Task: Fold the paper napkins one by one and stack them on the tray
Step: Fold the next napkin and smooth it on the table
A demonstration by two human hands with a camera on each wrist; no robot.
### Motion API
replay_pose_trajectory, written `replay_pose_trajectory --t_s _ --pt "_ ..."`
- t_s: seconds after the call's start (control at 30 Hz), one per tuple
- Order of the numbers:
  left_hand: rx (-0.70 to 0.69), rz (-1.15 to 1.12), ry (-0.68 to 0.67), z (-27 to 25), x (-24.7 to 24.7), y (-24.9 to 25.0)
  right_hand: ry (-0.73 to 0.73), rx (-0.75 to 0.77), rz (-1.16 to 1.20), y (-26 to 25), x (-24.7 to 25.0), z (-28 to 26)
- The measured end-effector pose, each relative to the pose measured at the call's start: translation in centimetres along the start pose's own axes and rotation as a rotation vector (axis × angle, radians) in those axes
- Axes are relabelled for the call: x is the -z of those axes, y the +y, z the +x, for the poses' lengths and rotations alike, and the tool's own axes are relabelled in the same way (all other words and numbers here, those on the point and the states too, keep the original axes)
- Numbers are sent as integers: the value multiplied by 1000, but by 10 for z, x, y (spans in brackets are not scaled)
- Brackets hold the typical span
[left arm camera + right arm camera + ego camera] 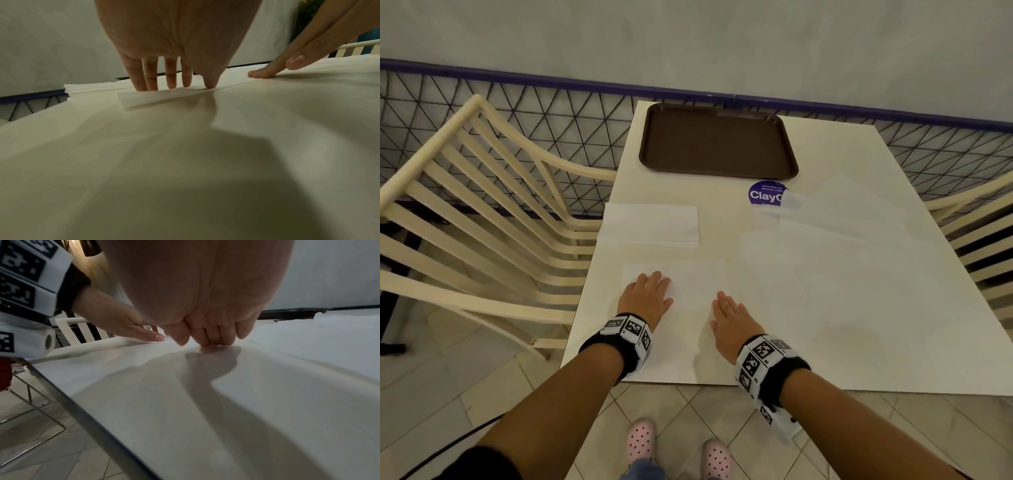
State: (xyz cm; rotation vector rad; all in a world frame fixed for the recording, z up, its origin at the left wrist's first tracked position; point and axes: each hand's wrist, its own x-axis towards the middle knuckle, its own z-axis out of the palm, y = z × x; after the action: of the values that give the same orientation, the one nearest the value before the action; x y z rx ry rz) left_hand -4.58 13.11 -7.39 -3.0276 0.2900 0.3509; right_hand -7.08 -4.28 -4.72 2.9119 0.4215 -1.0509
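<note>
Pressing one napkin (688,284) flat: left hand (649,298) spread; right hand (732,318) straight-fingered.

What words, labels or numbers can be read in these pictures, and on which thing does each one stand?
"ClayG", cut off by a paper sheet: on the round purple sticker on the table.
Small lines above and below it: too blurred to read surely.
Wrist bands: black-and-white coded squares only, no readable words.

flat white napkin (688,284) near table edge; napkin stack (650,224) beyond; brown tray (717,142) bare
</note>
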Motion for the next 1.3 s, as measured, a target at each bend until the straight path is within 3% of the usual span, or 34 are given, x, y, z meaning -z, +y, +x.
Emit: replay_pose_trajectory --t_s 0.27,0.33,0.6,0.7,0.8,0.9,1.07,1.17,1.27,1.3 --pt "-163 -21 121 -25 -10 33 0 -3 -50 1 6 1" --pt "-148 -68 123 -34 -14 39 -6 3 -79 0 6 2" --pt "161 -98 138 -62 -13 5 -27 26 -274 -4 13 5" --pt "256 -87 12 -74 -9 -15 -24 44 -334 -5 19 7" --pt "315 -4 -20 -75 4 -31 -13 83 -375 -7 24 9" --pt "247 50 -72 -63 16 -31 33 124 -431 -9 28 12" --pt "-18 22 -163 -32 20 -15 135 174 -480 -8 29 26" --pt "-41 -10 -231 -18 23 -10 117 209 -441 -10 31 34" --pt "-56 7 -164 -12 24 -6 133 218 -392 -14 31 37" --pt "-79 3 -84 -11 27 -4 147 217 -381 -16 32 37"
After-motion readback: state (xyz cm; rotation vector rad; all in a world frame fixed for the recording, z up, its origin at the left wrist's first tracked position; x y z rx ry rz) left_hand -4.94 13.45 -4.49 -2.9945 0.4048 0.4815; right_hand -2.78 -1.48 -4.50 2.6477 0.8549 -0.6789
